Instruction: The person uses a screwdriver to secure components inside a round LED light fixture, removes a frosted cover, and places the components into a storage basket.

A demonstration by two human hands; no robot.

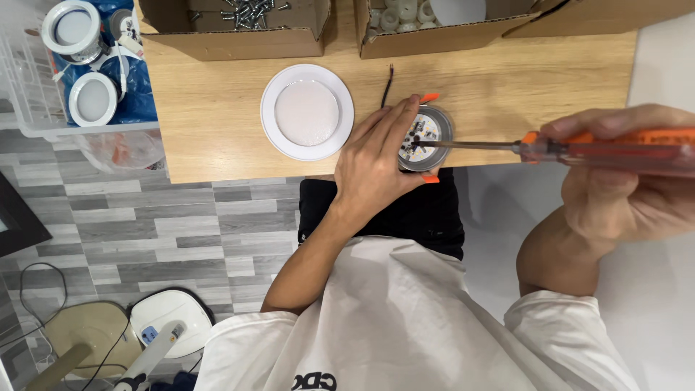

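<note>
Round metal lamp housing with orange clips: near desk edge, clamped under left hand. Orange-handled screwdriver: gripped in right hand, tip inside housing. Round white diffuser cover: beside. Two brown cardboard boxes: rear edge.

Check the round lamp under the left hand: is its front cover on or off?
Off. The lamp body shows its bare LED board, the screwdriver tip resting on it, while a white cover ring lies apart beside the left hand.
</note>
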